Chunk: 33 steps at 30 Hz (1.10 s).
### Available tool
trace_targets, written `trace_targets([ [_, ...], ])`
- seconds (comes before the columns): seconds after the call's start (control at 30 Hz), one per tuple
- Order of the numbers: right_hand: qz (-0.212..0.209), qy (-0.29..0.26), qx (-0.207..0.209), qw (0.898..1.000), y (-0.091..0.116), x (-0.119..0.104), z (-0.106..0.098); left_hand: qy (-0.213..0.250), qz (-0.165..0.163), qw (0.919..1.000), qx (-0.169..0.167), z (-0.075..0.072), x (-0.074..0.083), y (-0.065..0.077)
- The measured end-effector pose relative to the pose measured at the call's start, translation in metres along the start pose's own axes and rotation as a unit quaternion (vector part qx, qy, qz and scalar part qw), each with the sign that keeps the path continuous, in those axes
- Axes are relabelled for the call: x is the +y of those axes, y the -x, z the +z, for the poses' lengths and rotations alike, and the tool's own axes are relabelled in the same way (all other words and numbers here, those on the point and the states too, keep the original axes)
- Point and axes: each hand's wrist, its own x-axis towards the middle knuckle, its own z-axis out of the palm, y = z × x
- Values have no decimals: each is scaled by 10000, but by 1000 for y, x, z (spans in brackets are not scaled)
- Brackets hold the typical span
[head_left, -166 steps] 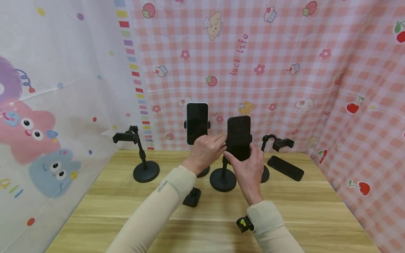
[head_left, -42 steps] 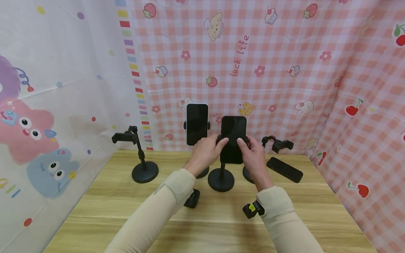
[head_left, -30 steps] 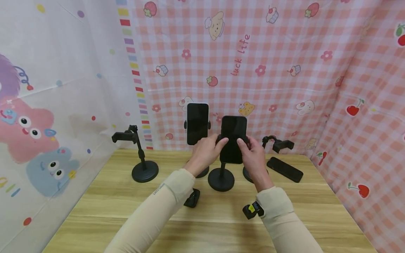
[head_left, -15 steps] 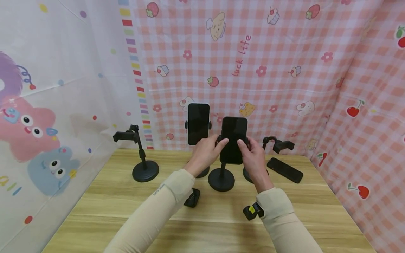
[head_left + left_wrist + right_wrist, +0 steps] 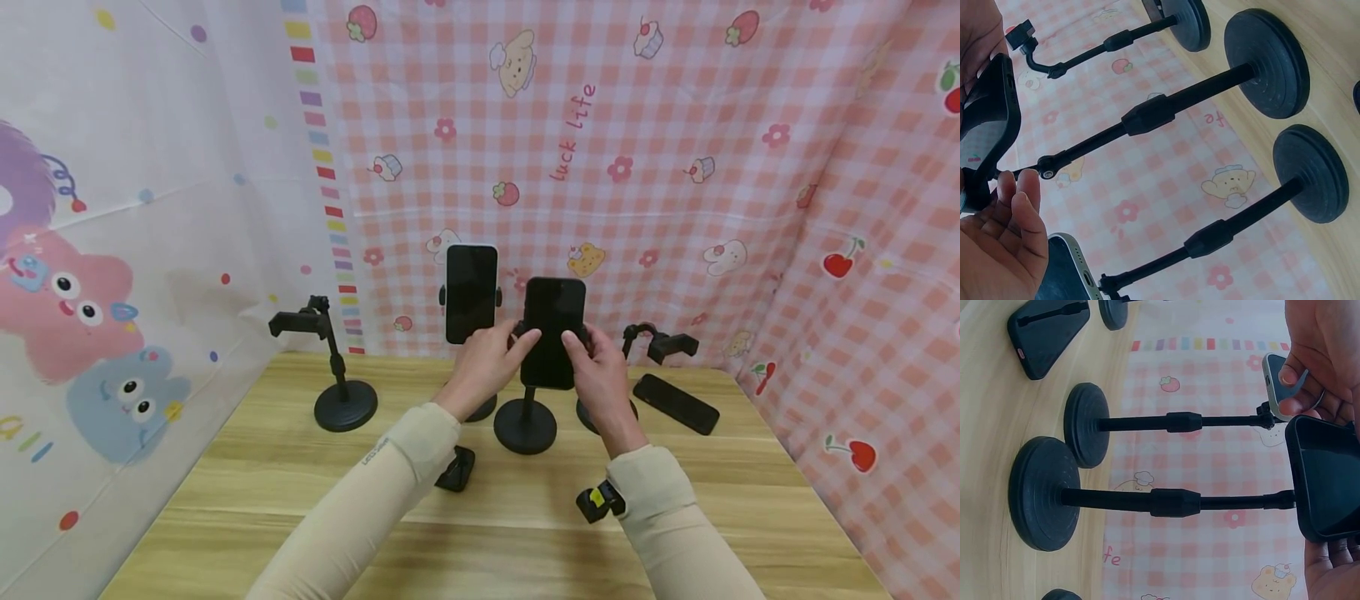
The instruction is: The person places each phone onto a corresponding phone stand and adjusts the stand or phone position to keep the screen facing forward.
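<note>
Both hands hold an upright black smartphone (image 5: 553,308), which sits in the clamp of a round-based black phone stand (image 5: 525,429). My left hand (image 5: 483,365) grips its left side, thumb on the screen and fingers behind. On the other side my right hand (image 5: 606,382) does the same, its thumb also on the glass. In the left wrist view, the left hand (image 5: 1004,250) has bent fingers beside the clamp at the back of the smartphone (image 5: 1010,112). The right wrist view shows the right hand (image 5: 1335,569) under the smartphone's edge (image 5: 1300,487).
A white-edged phone (image 5: 471,292) stands mounted behind on the left. Another stand (image 5: 345,406) with a bare clamp is at far left, one more (image 5: 672,344) at right. A black phone (image 5: 677,404) lies at right. A flat black phone-like object (image 5: 1047,344) lies on the table.
Since the oldest frame, the smartphone has shifted left and straightened, and both thumbs have come onto its front. Over the last second the hands and smartphone have stayed still.
</note>
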Motion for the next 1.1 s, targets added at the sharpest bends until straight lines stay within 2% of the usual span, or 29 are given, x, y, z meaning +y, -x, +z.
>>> trace_targets([
  [0.37, 46, -131, -108, 9998, -3, 1, -1, -172, 222, 9996, 5, 2, -7, 7],
  [0.6, 38, -98, -57, 9999, -9, 2, 0, -217, 258, 9992, -209, 3, -15, 15],
  [0.93, 97, -219, -229, 9994, -16, 5, 0, -434, 235, 9986, -190, 7, -35, 31],
  [1.1, 76, -167, -268, 9995, -21, 7, -1, -640, 217, 9973, -292, 10, -45, 39],
])
